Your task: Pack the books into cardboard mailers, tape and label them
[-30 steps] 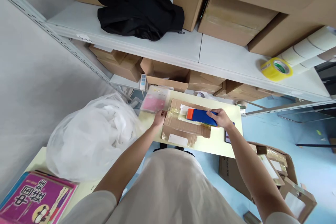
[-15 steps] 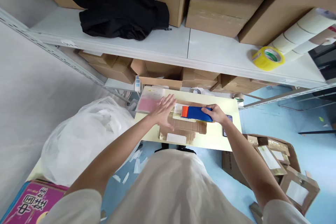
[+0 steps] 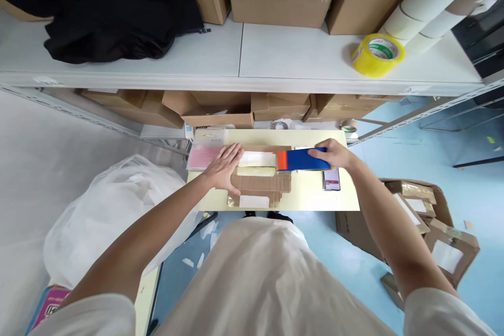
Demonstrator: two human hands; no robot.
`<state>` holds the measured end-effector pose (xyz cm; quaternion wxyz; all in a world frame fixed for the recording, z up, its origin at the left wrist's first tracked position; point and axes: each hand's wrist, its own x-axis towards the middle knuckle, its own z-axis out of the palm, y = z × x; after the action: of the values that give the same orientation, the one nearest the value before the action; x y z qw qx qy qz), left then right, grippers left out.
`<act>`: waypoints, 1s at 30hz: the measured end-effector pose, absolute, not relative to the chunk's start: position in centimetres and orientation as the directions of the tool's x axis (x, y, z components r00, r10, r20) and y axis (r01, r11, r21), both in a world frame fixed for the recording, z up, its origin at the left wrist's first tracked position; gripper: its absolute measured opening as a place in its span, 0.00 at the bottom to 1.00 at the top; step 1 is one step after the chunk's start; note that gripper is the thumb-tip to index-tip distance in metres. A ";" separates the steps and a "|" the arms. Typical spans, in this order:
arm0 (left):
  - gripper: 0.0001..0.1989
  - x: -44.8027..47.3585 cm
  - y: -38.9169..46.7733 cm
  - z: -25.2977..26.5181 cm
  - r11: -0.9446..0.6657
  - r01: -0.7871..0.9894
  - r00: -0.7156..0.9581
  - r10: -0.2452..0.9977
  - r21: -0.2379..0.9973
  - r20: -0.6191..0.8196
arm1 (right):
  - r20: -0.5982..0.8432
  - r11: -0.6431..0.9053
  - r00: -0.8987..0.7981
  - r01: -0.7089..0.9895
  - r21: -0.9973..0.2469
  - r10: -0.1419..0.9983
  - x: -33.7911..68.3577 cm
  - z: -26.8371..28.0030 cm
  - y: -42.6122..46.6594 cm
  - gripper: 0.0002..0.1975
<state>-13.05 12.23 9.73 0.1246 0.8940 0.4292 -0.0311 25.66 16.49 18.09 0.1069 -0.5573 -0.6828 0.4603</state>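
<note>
A flattened-looking cardboard box [image 3: 262, 184] with white labels lies on the pale yellow table [image 3: 307, 199]. On its left end rests my left hand [image 3: 225, 168], fingers spread, holding nothing. My right hand [image 3: 334, 154] grips the right end of a blue tape dispenser [image 3: 303, 159]. The dispenser's orange front end points left, over the right edge of the box beside a white label strip [image 3: 256, 159]. Below my right hand lies a phone [image 3: 331, 179], partly covered by the dispenser. A clear folder with pink paper [image 3: 202, 156] sits left of my left hand.
A shelf [image 3: 283, 55] with cartons, black clothing [image 3: 114, 16] and a yellow tape roll [image 3: 378, 55] stands behind the table. A white plastic bag [image 3: 114, 215] bulges at left. At right, a large carton [image 3: 358, 231] on the floor holds smaller boxes.
My right hand has moved the tape dispenser rightward along the box to its right edge, uncovering more of the white label strip. My left hand stays spread at the left end. The view has shifted.
</note>
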 end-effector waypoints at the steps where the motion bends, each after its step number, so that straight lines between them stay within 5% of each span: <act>1: 0.74 -13.0 12.2 9.8 -0.601 0.779 0.627 0.760 0.181 -0.170 | -0.388 -0.071 -0.329 0.677 -0.732 0.861 27.7 17.5 16.4 0.26; 5: 0.70 -13.1 12.3 10.0 -0.603 0.788 0.615 0.756 0.125 -0.224 | -0.460 -0.178 -0.232 0.703 -0.688 0.857 32.5 14.1 15.6 0.24; 10: 0.69 -10.4 11.7 10.0 -0.550 0.831 0.549 0.785 0.085 -0.286 | -0.324 -0.038 -0.281 0.699 -0.714 0.903 31.3 11.1 15.1 0.25; 18: 0.64 4.1 10.4 9.4 -0.618 0.746 0.665 0.711 0.246 -0.231 | -0.360 -0.097 -0.303 0.631 -0.770 0.882 31.7 9.4 15.1 0.24; 25: 0.53 4.1 10.6 9.3 -0.611 0.752 0.658 0.717 0.247 -0.231 | -0.461 -0.231 -0.301 0.569 -0.789 0.835 35.2 9.0 14.5 0.25; 30: 0.52 4.5 10.4 9.3 -0.598 0.760 0.649 0.726 0.256 -0.227 | -0.481 -0.131 -0.255 0.763 -0.632 0.839 36.3 11.0 14.4 0.25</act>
<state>4.48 10.45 9.34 0.1665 0.8925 0.4162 -0.0496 36.29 14.42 11.00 0.0427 -0.6090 -0.6577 0.4413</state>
